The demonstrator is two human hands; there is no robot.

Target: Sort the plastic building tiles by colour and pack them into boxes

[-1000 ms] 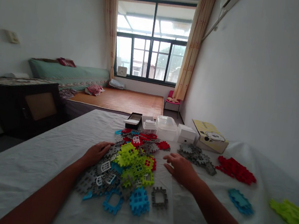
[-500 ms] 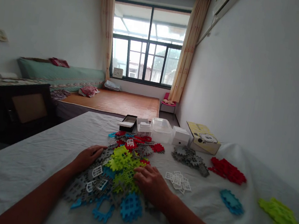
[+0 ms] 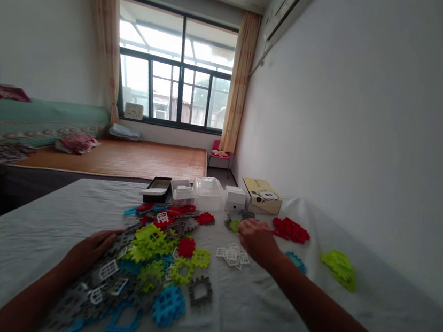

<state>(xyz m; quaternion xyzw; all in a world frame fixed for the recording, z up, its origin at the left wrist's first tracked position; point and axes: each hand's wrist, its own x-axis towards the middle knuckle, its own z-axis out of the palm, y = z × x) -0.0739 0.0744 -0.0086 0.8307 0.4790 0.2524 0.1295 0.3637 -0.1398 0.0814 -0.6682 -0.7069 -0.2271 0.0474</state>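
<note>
My right hand [image 3: 259, 242] is closed on a lime-green toothed building piece [image 3: 234, 225], over a heap of grey pieces [image 3: 245, 215] it partly hides. At the left edge of a mixed pile, my left hand [image 3: 92, 247] lies with its fingers stretched out, touching grey pieces and gripping nothing visible. The pile holds lime-green pieces [image 3: 152, 238], blue pieces [image 3: 169, 305], a red piece [image 3: 186, 247], grey frames [image 3: 200, 291] and white window pieces [image 3: 108, 269].
Sorted groups lie rightward: white window pieces [image 3: 232, 255], red pieces [image 3: 291, 230], blue pieces [image 3: 296, 261] and lime-green pieces [image 3: 339, 267]. Behind stand a black box [image 3: 157, 190], clear tub [image 3: 207, 192], white box [image 3: 235, 198] and yellow carton [image 3: 262, 197]. A pale cloth [image 3: 267, 322] covers the table.
My right hand has moved from the mixed pile to the grey heap with a lime-green piece. The view has turned right. My left hand stays by the pile's left edge.
</note>
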